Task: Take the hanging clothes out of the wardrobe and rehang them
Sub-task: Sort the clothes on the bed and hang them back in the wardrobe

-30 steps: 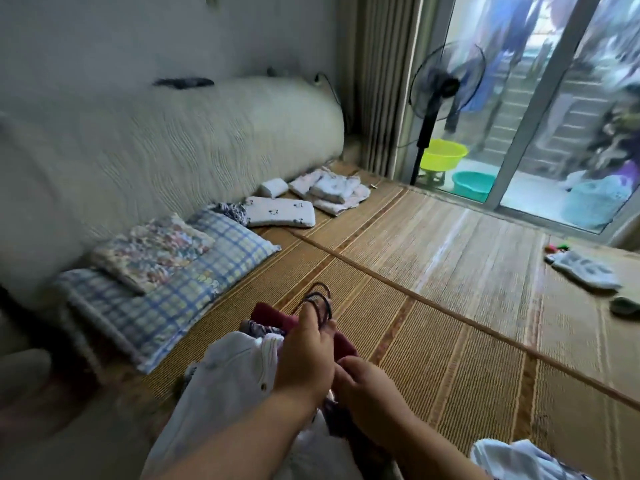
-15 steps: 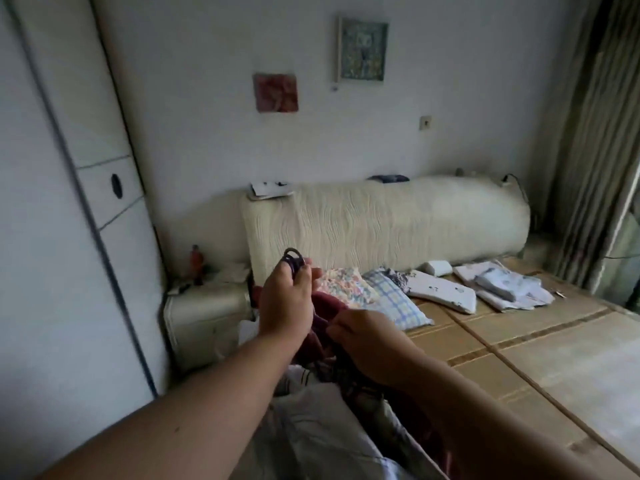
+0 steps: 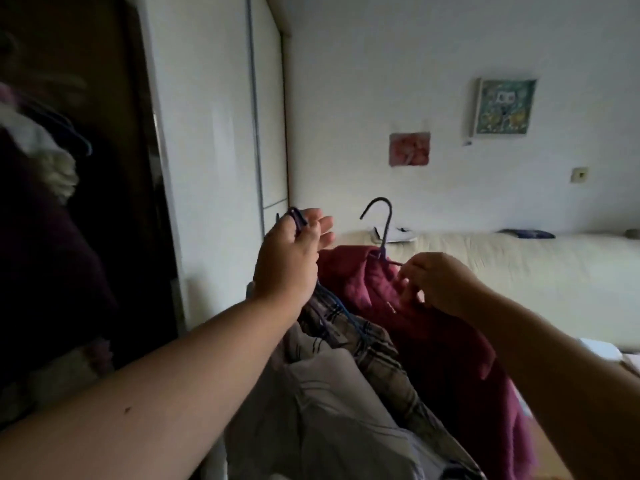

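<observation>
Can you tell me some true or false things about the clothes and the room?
1. The left hand grips a bunch of hanger hooks. True.
2. The dark red garment lies on the floor. False: it is on a hanger, held by the right hand.
3. A green picture and a pink picture hang on the wall. True.
4. The wardrobe is shut. False: it stands open, with clothes inside.

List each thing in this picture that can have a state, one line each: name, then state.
Left hand: gripping the bunched hanger hooks.
Right hand: pinching the maroon garment.
Maroon garment: on a hanger, hook free.
Plaid garment: hanging from the bunched hanger hooks.
Wardrobe: open, clothes hanging inside.
</observation>
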### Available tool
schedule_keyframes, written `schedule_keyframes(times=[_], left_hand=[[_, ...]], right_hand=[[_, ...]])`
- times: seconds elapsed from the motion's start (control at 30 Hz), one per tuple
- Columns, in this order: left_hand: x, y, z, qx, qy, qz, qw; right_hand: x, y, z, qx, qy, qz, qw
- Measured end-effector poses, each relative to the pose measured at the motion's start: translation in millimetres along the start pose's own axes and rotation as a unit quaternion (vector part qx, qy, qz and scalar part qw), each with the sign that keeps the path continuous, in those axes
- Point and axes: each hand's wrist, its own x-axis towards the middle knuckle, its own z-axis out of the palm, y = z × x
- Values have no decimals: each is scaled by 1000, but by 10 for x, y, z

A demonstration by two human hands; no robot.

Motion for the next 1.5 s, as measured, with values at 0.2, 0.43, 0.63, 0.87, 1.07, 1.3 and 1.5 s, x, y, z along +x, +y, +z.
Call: schedule_keyframes(times=[0.2,0.43,0.63,0.87,1.07,1.3,1.5], left_hand=[[138,398,-713,20,27,12,999],[147,516,-1035,102,80,-7,992],[226,646,-879,120,188,16,975],[339,694,-502,232,334,70,911],[243,723,-304,245,415,76,873],[-2,876,-401,328,480,91,808],[-31,1275,-543,411,510,38,755]], right_hand=[[332,-494,-41,14,53,-5,998],[307,-1274,252,135,-53,-102,984],[266,-1624,388,212,-173,-166,947],[304,-1637,292,205,-253,-251,912],[297,-1548,307,159,-355,-372,843],[265,-1660,349,242,-524,-442,686],[194,-1958,387,284,-538,-446,656]])
